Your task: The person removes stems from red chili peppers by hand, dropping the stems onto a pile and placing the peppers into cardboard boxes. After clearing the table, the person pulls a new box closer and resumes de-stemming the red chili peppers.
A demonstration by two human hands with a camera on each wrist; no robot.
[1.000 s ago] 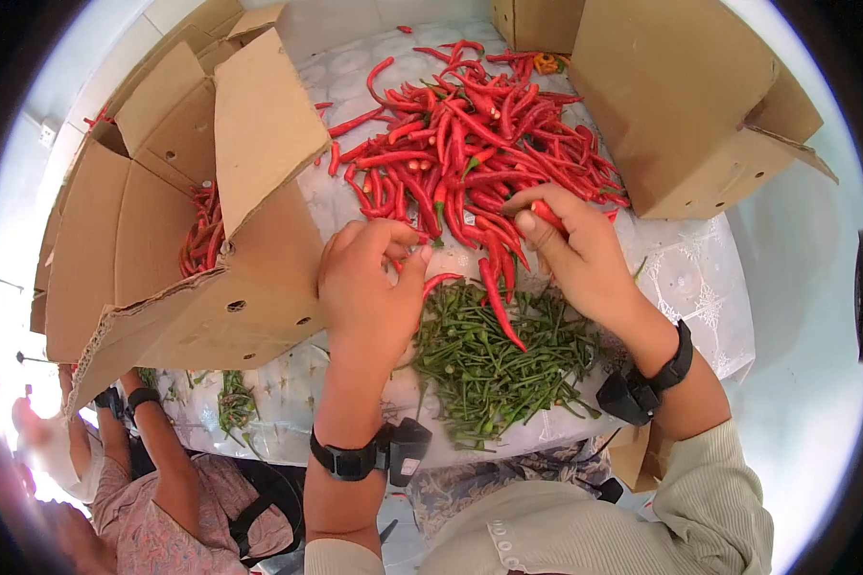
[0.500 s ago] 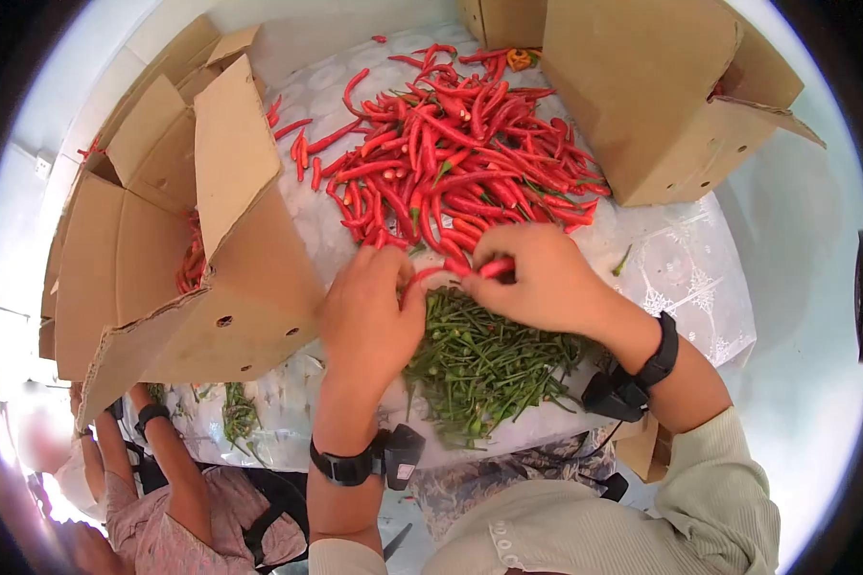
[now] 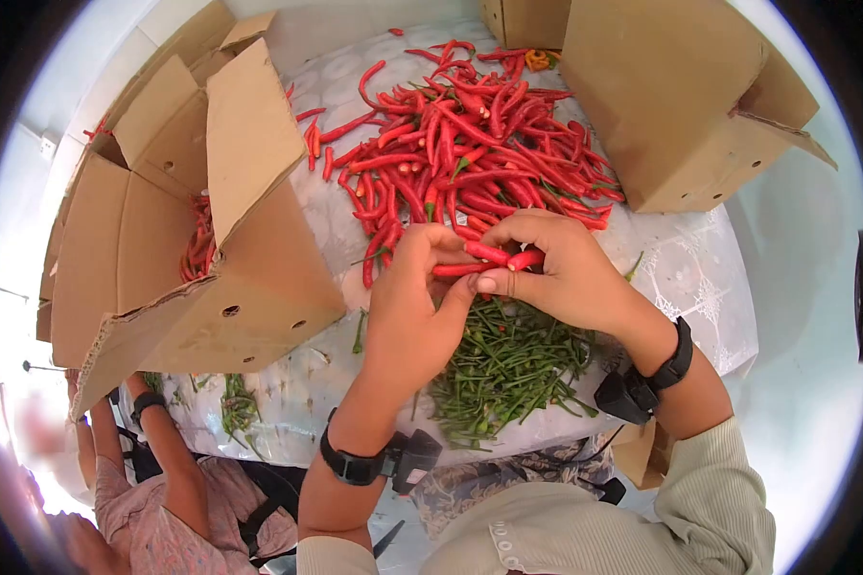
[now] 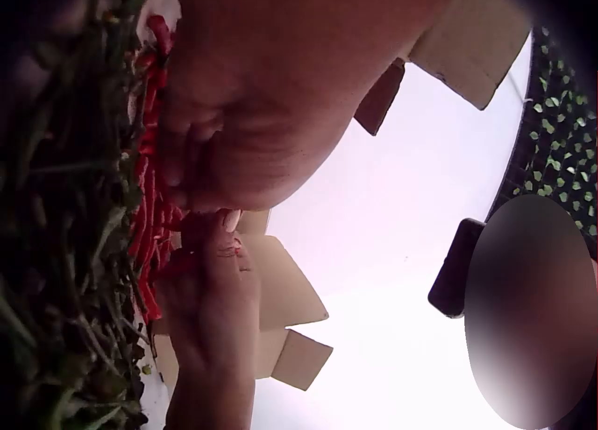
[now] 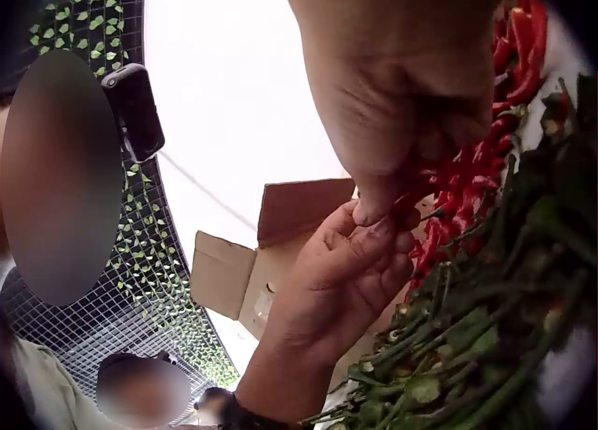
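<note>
Since half a second ago, my left hand (image 3: pixel 410 311) has swung across to my right hand (image 3: pixel 575 273), so the gap between the thumbs has closed and the tips now meet or nearly meet. The held chillies (image 3: pixel 486 252) lie right between my hands, up at the fingertips. My left thumb and fingers are curled round a slim red one running crosswise, while my right hand pinches thicker red ones, one of them showing a pale end. Exactly how many I have there I can't tell, as my fingers cover parts of them.

Just beyond my fingers sits the chilli pile (image 3: pixel 479 101), spread over the patterned table cover (image 3: pixel 690 278). Below my hands, on the side nearer me, is the heap of green stalks (image 3: pixel 518 374); my right hand hangs over its far edge. With my left hand shifted, a loose stalk (image 3: pixel 359 331) shows beside it, apart from the heap. On my left stands an open carton (image 3: pixel 278 278) with more red chillies (image 3: pixel 198 244) inside, and another carton (image 3: pixel 662 115) stands on my right, beside the pile
</note>
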